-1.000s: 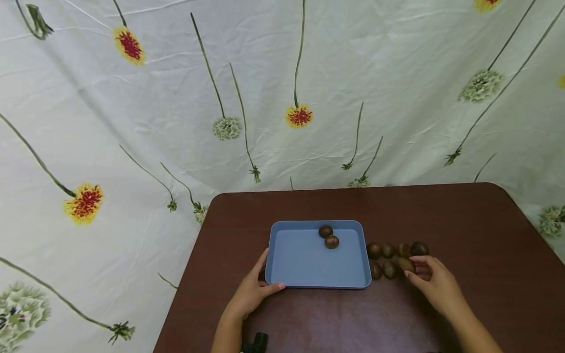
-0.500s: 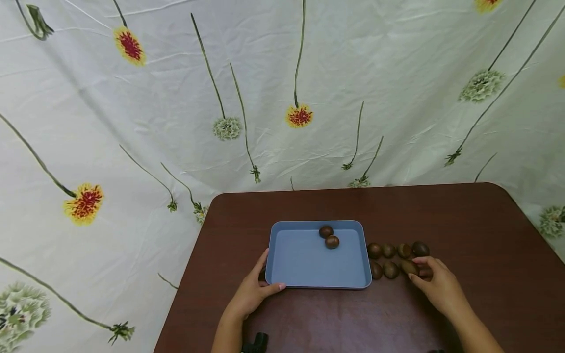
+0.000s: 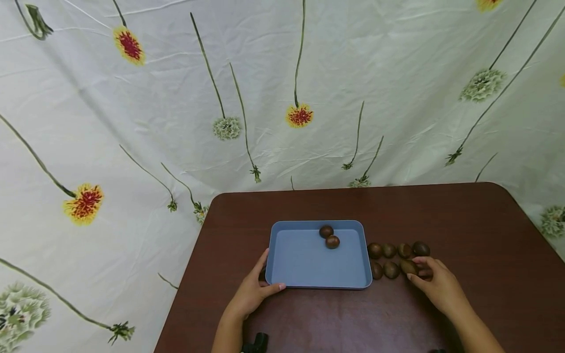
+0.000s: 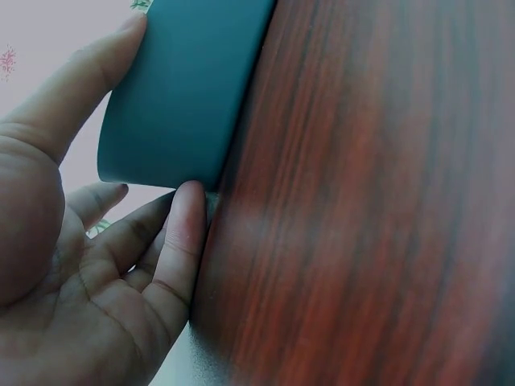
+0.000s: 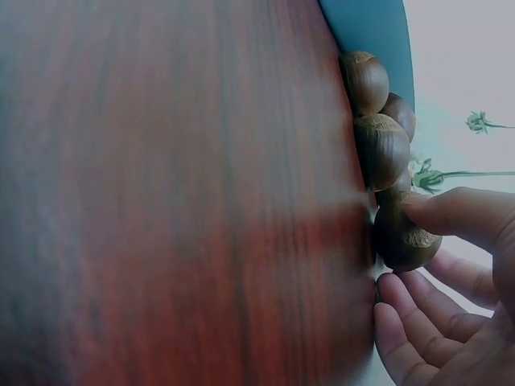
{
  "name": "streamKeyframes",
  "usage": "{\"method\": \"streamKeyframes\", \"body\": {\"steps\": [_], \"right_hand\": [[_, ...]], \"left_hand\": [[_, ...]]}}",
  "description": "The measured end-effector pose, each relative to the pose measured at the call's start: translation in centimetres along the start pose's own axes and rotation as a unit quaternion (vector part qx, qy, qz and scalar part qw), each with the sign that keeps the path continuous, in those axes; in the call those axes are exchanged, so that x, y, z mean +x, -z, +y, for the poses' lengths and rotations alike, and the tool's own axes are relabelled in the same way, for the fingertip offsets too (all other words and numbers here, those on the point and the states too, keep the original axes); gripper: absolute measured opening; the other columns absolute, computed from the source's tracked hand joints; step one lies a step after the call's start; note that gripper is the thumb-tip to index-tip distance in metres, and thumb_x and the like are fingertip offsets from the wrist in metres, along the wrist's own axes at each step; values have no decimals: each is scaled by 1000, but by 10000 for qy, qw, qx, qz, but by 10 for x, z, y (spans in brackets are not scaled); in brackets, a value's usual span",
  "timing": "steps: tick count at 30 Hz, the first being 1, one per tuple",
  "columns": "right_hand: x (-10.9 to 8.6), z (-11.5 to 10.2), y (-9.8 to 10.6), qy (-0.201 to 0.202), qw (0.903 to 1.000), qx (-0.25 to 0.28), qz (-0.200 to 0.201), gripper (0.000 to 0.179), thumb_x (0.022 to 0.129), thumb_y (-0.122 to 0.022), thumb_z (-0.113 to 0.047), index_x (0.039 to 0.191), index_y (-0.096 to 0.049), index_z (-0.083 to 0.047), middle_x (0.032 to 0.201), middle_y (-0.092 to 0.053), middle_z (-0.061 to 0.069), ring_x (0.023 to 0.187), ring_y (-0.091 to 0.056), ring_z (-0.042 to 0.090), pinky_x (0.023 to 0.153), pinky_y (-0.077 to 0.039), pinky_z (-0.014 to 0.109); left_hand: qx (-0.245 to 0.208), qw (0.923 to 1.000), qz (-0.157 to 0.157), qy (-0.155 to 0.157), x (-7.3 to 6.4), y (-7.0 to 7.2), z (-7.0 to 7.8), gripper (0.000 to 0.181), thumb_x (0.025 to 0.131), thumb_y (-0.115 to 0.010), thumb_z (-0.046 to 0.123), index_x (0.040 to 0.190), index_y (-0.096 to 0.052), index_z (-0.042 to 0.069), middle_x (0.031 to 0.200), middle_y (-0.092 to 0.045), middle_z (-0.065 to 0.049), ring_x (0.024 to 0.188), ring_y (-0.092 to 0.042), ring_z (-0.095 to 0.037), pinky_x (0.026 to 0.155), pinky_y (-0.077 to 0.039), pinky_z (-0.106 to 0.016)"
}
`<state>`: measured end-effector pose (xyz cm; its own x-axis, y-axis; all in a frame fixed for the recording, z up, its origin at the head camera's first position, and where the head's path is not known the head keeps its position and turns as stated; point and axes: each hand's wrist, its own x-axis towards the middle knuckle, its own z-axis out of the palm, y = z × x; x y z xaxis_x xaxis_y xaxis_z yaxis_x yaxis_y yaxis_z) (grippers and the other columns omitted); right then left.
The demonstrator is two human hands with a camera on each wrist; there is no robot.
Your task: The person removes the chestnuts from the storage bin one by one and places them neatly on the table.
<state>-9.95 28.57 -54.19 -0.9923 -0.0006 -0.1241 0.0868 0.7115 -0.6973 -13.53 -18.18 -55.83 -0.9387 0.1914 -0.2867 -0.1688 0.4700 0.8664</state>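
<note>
A light blue tray (image 3: 309,260) lies on the table, two brown chestnuts (image 3: 329,237) near its far wall. My left hand (image 3: 249,291) grips its near left corner, thumb on the front wall and fingers along the left side. To the right of the tray, several chestnuts (image 3: 389,250) form two rows. At the right end of the near row, my right hand (image 3: 437,282) holds a chestnut (image 3: 408,266) between thumb and index finger. In the right wrist view, the thumb presses on the held chestnut (image 5: 406,237) while the other fingers spread beside it, low at the table.
The dark red-brown wooden table (image 3: 335,318) has rounded far corners. Behind it hangs a white cloth (image 3: 265,88) printed with flowers. A small black object (image 3: 260,341) shows beside the left forearm at the lower edge.
The right hand has moved slightly right with its chestnut, which now sits a little nearer the person. The left hand and the tray stay in place.
</note>
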Motion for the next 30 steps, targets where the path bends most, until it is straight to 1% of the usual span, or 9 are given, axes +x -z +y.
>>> {"method": "streamKeyframes", "body": {"steps": [4, 8, 14, 20, 26, 30], "right_hand": [[-1, 0, -1, 29, 10000, 34, 36, 54, 96, -70, -24, 139, -50, 2, 134, -50, 30, 113, -61, 46, 82, -57, 49], [-1, 0, -1, 3, 10000, 57, 63, 54, 96, -70, -24, 139, -50, 1, 134, -51, 29, 113, -61, 45, 82, -57, 48], [-2, 1, -1, -33, 9999, 81, 71, 54, 97, -69, -29, 140, -51, 0, 134, -51, 29, 114, -61, 45, 83, -57, 48], [-4, 2, 0, -45, 9998, 150, 97, 57, 99, -67, -35, 140, -50, -1, 134, -50, 29, 115, -60, 44, 83, -57, 48], [-5, 0, 1, -7, 9996, 156, 244, 55, 100, -65, -35, 140, -50, 0, 132, -51, 30, 113, -60, 44, 82, -57, 48], [-5, -3, 1, 82, 9990, 111, 419, 54, 100, -65, -35, 138, -52, 1, 132, -52, 29, 112, -61, 42, 84, -56, 48]], "left_hand": [[-11, 10000, -1, -2, 0, 0, 0, 111, 78, -86, 47, 161, -12, 45, 167, -26, -12, 82, -65, -19, 73, -52, -34], [-7, 10000, 8, 17, 1, 0, 0, 111, 78, -86, 47, 161, -12, 44, 167, -26, -10, 80, -64, -19, 72, -51, -33], [51, 10000, 24, 51, 1, 0, 1, 110, 78, -85, 48, 161, -13, 46, 167, -26, -6, 79, -63, -19, 71, -50, -33], [80, 10000, 37, 45, 1, 0, 1, 110, 78, -85, 49, 161, -12, 45, 167, -27, -6, 80, -63, -19, 71, -50, -34], [98, 9999, 33, 28, 1, 0, 0, 110, 79, -85, 46, 162, -12, 42, 167, -26, -9, 82, -64, -19, 74, -50, -35], [121, 9999, 40, 19, 1, 0, 1, 109, 80, -85, 45, 162, -12, 42, 167, -27, -10, 85, -65, -18, 75, -51, -34]]}}
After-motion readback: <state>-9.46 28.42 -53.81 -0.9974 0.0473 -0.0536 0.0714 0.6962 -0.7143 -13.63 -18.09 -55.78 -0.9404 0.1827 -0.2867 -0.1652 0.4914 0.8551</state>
